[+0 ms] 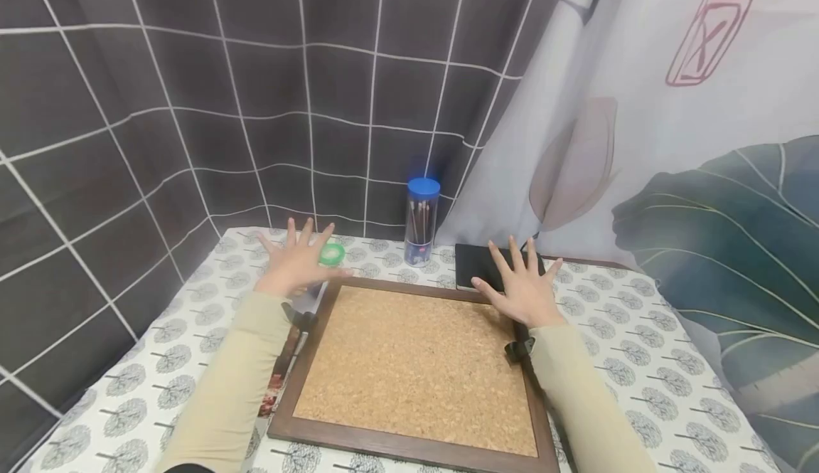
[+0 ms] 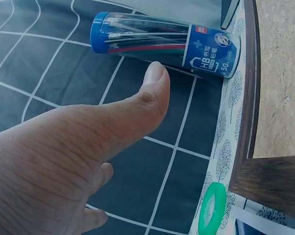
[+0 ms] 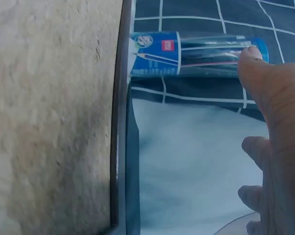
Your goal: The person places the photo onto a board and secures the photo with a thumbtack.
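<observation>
Both hands hang spread over the far side of a cork board (image 1: 416, 366) with a dark wooden frame. My left hand (image 1: 297, 259) has its fingers splayed near the board's far left corner, holding nothing. Just beside it in the head view is a green tape roll (image 1: 332, 254). My right hand (image 1: 523, 291) is likewise spread, above the far right corner, overlapping a flat black object (image 1: 470, 265) behind it. Between the hands, at the back, stands a clear tube of pencils (image 1: 419, 220) with a blue lid; its label (image 2: 211, 54) reads HB.
Partly under the left forearm lie photo-like prints (image 1: 271, 391) along the board's left edge. A tree-patterned cloth (image 1: 614, 327) covers the table. Behind rises a dark gridded curtain (image 1: 333, 82), with a pale leaf-printed curtain (image 1: 576, 167) on the right.
</observation>
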Action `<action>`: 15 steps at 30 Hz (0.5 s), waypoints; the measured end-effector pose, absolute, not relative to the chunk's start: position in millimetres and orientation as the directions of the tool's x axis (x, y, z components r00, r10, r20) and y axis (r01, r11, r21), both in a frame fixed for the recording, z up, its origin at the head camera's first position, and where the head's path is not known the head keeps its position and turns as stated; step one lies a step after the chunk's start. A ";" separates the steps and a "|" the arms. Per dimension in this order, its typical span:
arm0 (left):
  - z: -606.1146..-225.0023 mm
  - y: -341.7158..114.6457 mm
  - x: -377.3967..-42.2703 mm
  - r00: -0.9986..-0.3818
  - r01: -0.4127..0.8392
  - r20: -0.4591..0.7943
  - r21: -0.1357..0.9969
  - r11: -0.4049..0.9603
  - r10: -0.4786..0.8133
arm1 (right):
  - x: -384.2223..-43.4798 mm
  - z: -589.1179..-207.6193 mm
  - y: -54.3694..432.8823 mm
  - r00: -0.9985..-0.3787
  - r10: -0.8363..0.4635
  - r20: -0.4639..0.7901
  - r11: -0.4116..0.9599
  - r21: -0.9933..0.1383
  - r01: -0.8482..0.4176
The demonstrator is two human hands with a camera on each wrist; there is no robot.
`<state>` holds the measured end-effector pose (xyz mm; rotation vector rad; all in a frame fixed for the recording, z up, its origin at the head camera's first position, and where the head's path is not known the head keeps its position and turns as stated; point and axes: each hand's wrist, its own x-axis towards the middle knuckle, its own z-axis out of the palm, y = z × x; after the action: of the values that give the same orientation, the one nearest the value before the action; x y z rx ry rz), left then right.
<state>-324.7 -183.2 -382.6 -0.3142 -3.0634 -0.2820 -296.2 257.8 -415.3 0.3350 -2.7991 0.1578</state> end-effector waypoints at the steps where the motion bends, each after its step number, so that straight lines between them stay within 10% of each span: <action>1: -381.7 -184.3 -325.1 -0.978 0.207 0.063 0.182 0.961 0.198 | -296.4 -414.3 258.7 -0.921 -0.212 0.327 0.965 -0.078 -0.250; 10: -375.6 -219.1 -328.0 -0.971 0.224 0.015 0.399 0.889 0.238 | -295.8 -388.7 307.8 -0.870 -0.349 0.347 0.830 -0.317 -0.459; 15: -386.6 -245.1 -330.1 -0.974 0.193 -0.017 0.460 0.867 0.226 | -288.9 -386.5 350.5 -0.933 -0.353 0.069 0.820 -0.458 -0.344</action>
<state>-330.1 -245.1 -386.6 -0.3492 -3.1025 -0.7524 -288.9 350.5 -386.5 0.5771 -3.0151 0.7522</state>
